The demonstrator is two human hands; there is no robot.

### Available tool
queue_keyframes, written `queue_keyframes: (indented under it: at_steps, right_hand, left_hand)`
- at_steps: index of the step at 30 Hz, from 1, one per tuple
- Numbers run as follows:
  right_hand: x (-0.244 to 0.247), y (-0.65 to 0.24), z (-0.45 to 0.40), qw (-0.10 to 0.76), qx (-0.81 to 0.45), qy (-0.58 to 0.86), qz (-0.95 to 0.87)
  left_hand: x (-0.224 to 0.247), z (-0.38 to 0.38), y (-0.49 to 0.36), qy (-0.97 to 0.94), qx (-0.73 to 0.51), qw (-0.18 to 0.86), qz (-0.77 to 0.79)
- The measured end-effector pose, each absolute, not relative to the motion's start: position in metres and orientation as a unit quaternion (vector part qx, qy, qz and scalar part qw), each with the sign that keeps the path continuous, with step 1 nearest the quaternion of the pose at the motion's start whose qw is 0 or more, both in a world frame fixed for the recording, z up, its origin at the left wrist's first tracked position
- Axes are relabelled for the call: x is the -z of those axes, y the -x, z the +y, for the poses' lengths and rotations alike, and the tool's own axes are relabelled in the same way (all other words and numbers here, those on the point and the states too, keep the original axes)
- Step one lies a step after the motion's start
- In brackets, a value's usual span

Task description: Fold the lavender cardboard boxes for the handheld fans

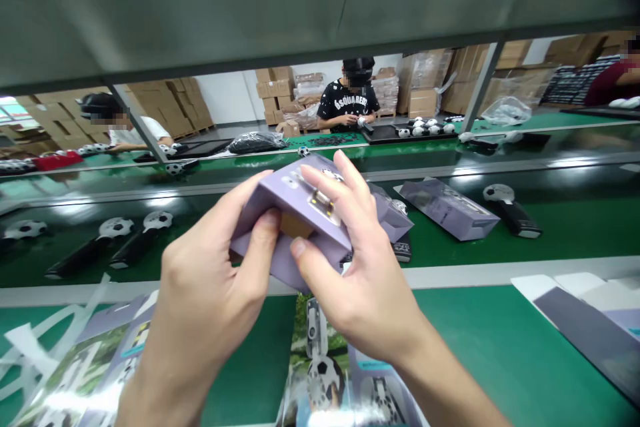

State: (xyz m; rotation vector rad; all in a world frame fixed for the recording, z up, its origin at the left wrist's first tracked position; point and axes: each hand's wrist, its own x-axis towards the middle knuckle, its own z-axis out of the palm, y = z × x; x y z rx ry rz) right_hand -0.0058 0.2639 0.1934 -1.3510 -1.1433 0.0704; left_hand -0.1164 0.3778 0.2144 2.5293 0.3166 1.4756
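Both my hands are wrapped round a purple cardboard box (pixel 290 197), raised over the front of the bench. Its near end gapes, showing brown cardboard inside. My left hand (pixel 210 280) grips the left side, with the thumb at the opening. Along the right side and printed top lie the fingers of my right hand (pixel 355 253), its thumb on the lower edge of the opening. Beneath my hands are flat printed box blanks (pixel 327 373) with a football picture.
More printed blanks (pixel 95 360) and white strips (pixel 37 353) lie at left; others (pixel 585 327) lie at right. Football-headed black-handled devices (pixel 117 230) and a formed purple box (pixel 450 208) rest on the green conveyor (pixel 450 257). Co-workers, including one person (pixel 350 100), sit across.
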Motion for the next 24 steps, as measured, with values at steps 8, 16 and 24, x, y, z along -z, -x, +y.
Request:
queue_keyframes:
  at_steps: [8,16,24]
  right_hand:
    - [-0.184,-0.001,0.272,0.629,0.028,0.568,-0.53]
    - [-0.182,-0.011,0.267,0.613,0.048,0.567,-0.548]
    - [-0.177,-0.025,0.264,0.619,0.061,0.59,-0.514]
  left_hand:
    - [-0.211,0.375,0.112,-0.865,-0.486,0.015,0.126]
    - [-0.213,0.374,0.114,-0.884,-0.465,0.041,0.032]
    - [-0.208,0.365,0.104,-0.89,-0.453,0.045,0.017]
